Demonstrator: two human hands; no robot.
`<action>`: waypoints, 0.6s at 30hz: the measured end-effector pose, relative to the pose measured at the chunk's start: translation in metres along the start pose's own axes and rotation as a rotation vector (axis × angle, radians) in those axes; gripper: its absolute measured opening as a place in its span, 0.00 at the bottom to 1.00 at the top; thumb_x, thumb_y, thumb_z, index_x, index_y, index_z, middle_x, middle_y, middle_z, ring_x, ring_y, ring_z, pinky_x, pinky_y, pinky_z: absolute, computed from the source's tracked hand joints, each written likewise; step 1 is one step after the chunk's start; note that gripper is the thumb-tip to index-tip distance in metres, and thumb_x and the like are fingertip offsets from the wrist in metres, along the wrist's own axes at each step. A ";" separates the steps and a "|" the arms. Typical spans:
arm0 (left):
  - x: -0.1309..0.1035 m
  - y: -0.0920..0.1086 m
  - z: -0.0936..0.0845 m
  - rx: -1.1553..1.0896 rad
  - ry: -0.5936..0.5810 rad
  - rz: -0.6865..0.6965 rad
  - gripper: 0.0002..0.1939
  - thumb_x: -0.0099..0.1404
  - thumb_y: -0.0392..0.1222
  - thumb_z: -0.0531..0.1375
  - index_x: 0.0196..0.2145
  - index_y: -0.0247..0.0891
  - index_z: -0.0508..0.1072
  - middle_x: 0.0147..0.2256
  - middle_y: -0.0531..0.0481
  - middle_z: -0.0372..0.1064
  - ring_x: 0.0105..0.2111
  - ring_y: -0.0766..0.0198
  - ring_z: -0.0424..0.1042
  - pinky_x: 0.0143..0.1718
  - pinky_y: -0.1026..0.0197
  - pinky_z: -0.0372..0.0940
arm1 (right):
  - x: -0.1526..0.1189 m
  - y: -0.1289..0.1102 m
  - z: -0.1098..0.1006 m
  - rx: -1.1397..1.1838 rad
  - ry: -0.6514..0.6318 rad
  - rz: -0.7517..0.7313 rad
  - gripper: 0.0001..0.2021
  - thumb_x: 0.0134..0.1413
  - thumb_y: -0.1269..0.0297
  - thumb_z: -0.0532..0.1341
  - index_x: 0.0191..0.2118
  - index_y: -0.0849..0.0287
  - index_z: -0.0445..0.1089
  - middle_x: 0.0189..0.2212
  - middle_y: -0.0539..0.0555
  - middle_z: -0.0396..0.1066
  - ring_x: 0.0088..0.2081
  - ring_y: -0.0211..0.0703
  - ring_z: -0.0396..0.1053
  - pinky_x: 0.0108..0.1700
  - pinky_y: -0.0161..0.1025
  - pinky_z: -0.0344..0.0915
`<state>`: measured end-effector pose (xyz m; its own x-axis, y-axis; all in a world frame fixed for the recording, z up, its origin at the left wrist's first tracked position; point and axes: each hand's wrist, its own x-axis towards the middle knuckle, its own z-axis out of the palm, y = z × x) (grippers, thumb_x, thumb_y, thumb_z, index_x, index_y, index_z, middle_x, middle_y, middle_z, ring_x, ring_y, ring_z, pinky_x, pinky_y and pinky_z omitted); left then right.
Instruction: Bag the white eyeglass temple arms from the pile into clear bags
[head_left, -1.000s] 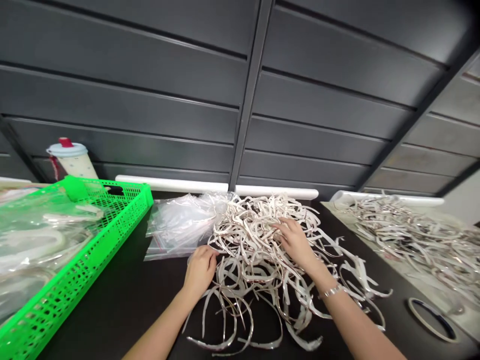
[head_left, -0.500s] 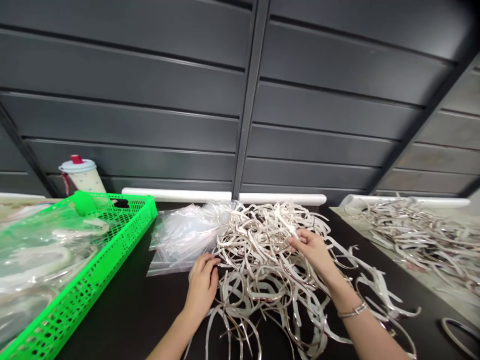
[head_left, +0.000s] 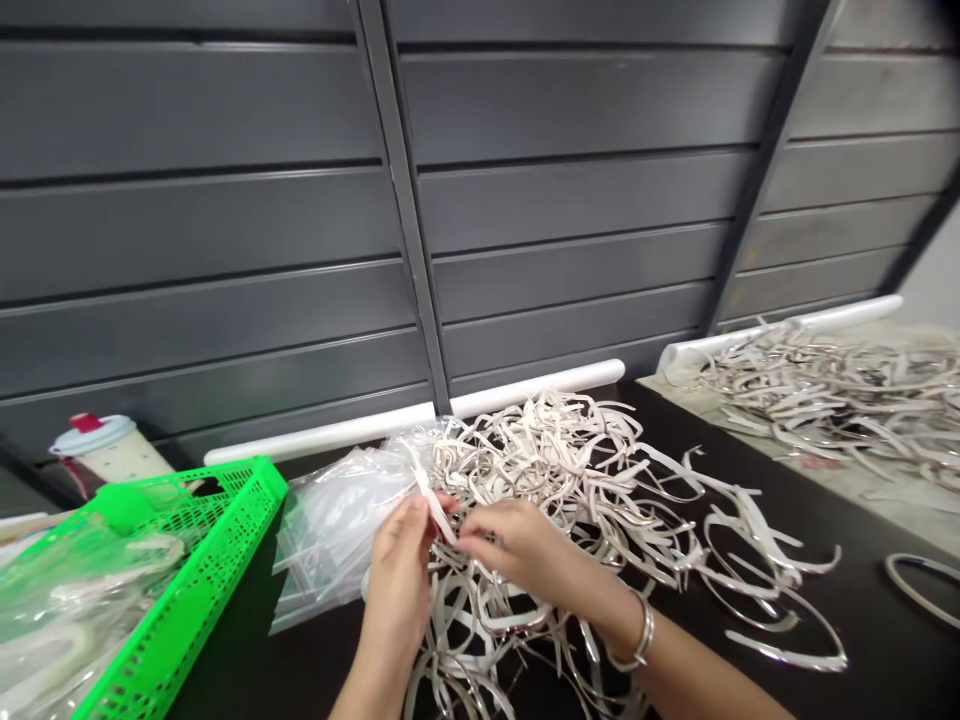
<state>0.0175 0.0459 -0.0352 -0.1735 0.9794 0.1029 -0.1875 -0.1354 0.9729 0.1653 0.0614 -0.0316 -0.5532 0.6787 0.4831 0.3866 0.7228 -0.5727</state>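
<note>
A tangled heap of curved white and silvery strips (head_left: 555, 450) lies on the dark table. Over its left side, my left hand (head_left: 405, 545) is closed on a white strip (head_left: 431, 500) that stands up at a slant. My right hand (head_left: 510, 545), with a bracelet at the wrist, is at the strip's lower end, thumb and fingers pinched together on it. Clear plastic bags (head_left: 330, 530) lie in a stack just left of my left hand.
On the left, a green crate (head_left: 187, 580) holds bagged strips, with a lidded cup (head_left: 112, 450) behind it. More strips (head_left: 840, 390) are piled at the right. White tubes (head_left: 540, 388) run along the grey wall.
My right hand has moved left from the heap to beside my left hand. My left hand has closed on a white strip now between the hands. The view has tilted and shifted.
</note>
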 end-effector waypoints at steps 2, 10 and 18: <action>0.007 0.007 0.003 -0.136 0.119 0.013 0.17 0.52 0.54 0.65 0.26 0.35 0.74 0.25 0.50 0.71 0.27 0.63 0.70 0.32 0.62 0.67 | 0.003 0.025 -0.007 0.010 0.089 0.060 0.08 0.61 0.64 0.57 0.34 0.58 0.72 0.29 0.51 0.73 0.31 0.40 0.69 0.35 0.38 0.66; 0.007 0.016 -0.006 0.186 -0.095 0.048 0.18 0.60 0.55 0.57 0.27 0.36 0.72 0.20 0.52 0.67 0.21 0.66 0.63 0.22 0.66 0.58 | 0.011 0.117 -0.007 -0.027 0.116 0.363 0.07 0.44 0.67 0.67 0.21 0.58 0.70 0.20 0.49 0.71 0.23 0.39 0.68 0.28 0.35 0.64; 0.015 -0.023 -0.009 0.993 -0.413 0.192 0.15 0.63 0.48 0.52 0.38 0.40 0.75 0.36 0.45 0.74 0.38 0.52 0.72 0.42 0.52 0.64 | 0.001 0.112 -0.055 0.182 0.570 0.429 0.16 0.56 0.51 0.57 0.31 0.59 0.69 0.19 0.49 0.68 0.22 0.40 0.68 0.25 0.36 0.64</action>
<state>0.0108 0.0628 -0.0575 0.2564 0.9546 0.1519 0.7037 -0.2921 0.6477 0.2485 0.1504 -0.0593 0.1079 0.8949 0.4330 0.3270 0.3794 -0.8655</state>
